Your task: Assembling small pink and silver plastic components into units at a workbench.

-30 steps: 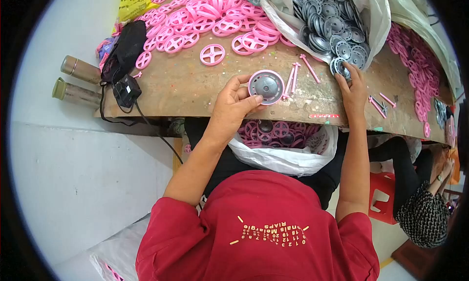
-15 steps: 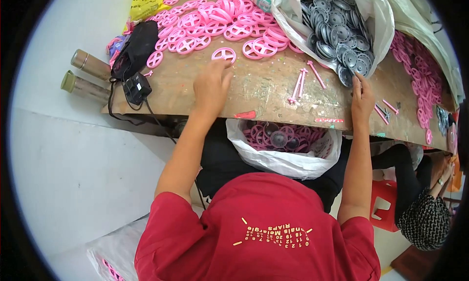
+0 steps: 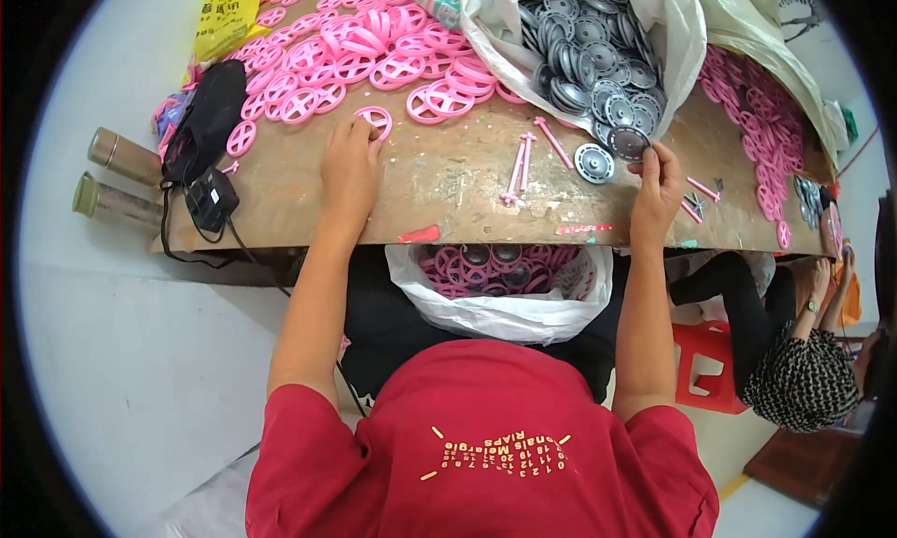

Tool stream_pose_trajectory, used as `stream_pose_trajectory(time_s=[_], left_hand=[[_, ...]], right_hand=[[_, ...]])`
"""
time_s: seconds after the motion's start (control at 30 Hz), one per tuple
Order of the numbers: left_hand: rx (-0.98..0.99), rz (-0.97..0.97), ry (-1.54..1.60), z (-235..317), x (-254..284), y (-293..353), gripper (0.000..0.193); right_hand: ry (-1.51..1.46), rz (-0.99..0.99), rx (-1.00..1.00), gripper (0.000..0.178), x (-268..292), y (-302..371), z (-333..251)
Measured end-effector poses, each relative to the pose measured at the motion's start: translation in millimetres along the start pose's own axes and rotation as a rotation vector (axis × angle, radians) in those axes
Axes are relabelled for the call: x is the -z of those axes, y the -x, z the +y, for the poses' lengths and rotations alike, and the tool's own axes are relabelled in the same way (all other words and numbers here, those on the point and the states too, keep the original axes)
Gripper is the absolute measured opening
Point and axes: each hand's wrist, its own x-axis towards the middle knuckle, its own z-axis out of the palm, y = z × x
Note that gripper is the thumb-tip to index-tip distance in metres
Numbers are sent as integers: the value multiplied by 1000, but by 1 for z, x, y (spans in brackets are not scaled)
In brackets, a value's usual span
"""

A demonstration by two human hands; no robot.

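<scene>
- Nearest: a white plastic bag (image 3: 509,315) hangs open below the near edge of the wooden worktable (image 3: 448,178), holding assembled pink-and-grey wheels.
- Left hand (image 3: 348,164): lies palm down on the table, fingertips touching a single pink spoked wheel (image 3: 375,119) at the near margin of the pink pile; the fingers rest on it rather than close around it.
- Right hand (image 3: 657,185): raised at the right, thumb and fingers pinching a dark grey wheel disc (image 3: 628,143) by its near edge.
- A second grey wheel disc (image 3: 594,163) lies flat just left of the held one.
- Pink axle pins (image 3: 519,167) lie between the two hands, well apart from both.
- Left edge: a black pouch (image 3: 206,119) with a charger and cable, and two cylindrical bottles (image 3: 114,178).
- Far left: heap of pink spoked wheels (image 3: 374,57).
- Far right: open bag of grey discs (image 3: 593,47).
</scene>
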Motion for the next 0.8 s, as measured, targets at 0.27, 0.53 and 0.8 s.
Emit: stream_pose_trajectory(time_s=[0.27,0.53,0.8], left_hand=[[545,-224,1175,75,5,18,17],[612,-383,1499,145,-5,39,30],[216,-205,1015,149,-11,51,25]], right_hand=[[-300,-228,-181,28,-31,35,-55],[106,-413,164,24,-46,58,-67],[-221,-527,-275,22,-42,64,-64]])
